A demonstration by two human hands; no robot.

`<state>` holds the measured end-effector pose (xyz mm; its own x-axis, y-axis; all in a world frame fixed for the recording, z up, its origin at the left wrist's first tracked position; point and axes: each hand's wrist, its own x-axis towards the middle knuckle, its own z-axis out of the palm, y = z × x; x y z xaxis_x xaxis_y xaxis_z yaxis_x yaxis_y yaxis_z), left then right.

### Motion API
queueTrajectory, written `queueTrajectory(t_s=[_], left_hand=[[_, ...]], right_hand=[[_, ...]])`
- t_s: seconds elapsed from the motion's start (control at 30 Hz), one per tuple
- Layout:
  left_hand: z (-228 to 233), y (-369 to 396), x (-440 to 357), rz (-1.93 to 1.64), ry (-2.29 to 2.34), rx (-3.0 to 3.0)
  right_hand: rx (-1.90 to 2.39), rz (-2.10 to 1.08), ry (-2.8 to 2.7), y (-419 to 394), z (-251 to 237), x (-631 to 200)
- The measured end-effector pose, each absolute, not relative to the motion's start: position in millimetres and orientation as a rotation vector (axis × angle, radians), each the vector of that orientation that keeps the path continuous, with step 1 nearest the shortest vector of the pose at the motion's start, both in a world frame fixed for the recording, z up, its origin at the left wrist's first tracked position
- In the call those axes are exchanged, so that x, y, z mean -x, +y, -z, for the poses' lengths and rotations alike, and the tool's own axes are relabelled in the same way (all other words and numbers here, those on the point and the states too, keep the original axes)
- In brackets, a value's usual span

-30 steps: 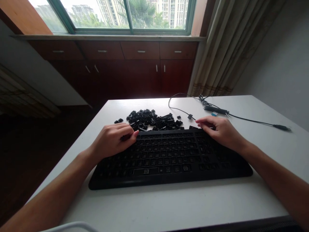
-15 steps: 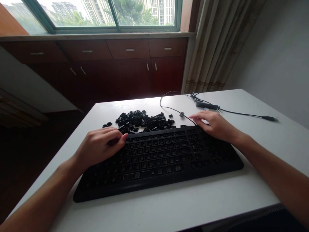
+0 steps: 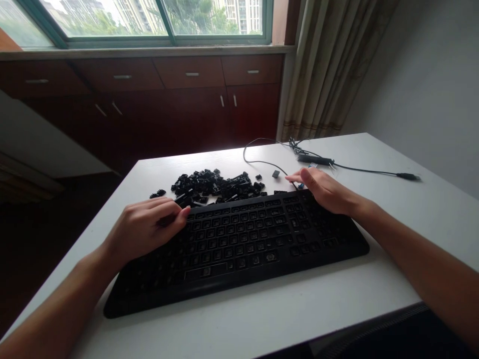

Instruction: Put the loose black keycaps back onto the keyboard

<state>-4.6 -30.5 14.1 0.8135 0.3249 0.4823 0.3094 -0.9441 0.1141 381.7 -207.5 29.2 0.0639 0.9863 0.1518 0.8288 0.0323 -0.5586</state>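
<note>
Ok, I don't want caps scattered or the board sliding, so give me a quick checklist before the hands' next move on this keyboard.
1. Keyboard flat on the table: ok.
2. Left hand on the keyboard's upper-left corner: ok.
3. Right hand steadying the upper-right edge: ok.
4. Loose keycaps piled behind the keyboard, away from the table edge: ok.
5. Cable clear of the hands: not ok, it runs right by the right hand's fingertips.
6. Whether the left hand pinches a keycap: cannot tell.
</note>
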Motion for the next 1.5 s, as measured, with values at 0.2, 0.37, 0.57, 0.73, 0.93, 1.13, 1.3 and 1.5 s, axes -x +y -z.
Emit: queueTrajectory(t_s=[0.2, 0.37, 0.57, 0.73, 0.93, 1.13, 1.3, 1.5], left_hand=[[-13, -30, 5, -0.817, 0.491, -2.961], [-12, -28, 4, -0.793, 0.496, -2.954], [-13, -28, 5, -0.773, 0.489, -2.977], [-15, -30, 3, -0.78, 0.499, -2.968], [-14, -32, 2, -0.802, 0.51, -2.956], [-16, -34, 2, -0.818, 0.511, -2.96], [-16, -35, 1, -0.815, 0.528, -2.958], [-16, -36, 1, -0.837, 0.509, -2.953]], right_hand=[[2.015, -0.341, -1.707, -208, -33, -376], [2.068, -0.327, -1.722, -205, -27, -378], [1.978, -0.269, -1.797, -200, -20, -382], [2.011, -0.137, -1.855, -181, -25, -378], [2.077, 0.0, -1.943, -151, -30, -364], [2.116, -0.011, -2.041, -141, -28, -364], [2.109, -0.036, -2.094, -145, -29, -365], [1.829, 0.098, -2.303, -142, -32, -359]])
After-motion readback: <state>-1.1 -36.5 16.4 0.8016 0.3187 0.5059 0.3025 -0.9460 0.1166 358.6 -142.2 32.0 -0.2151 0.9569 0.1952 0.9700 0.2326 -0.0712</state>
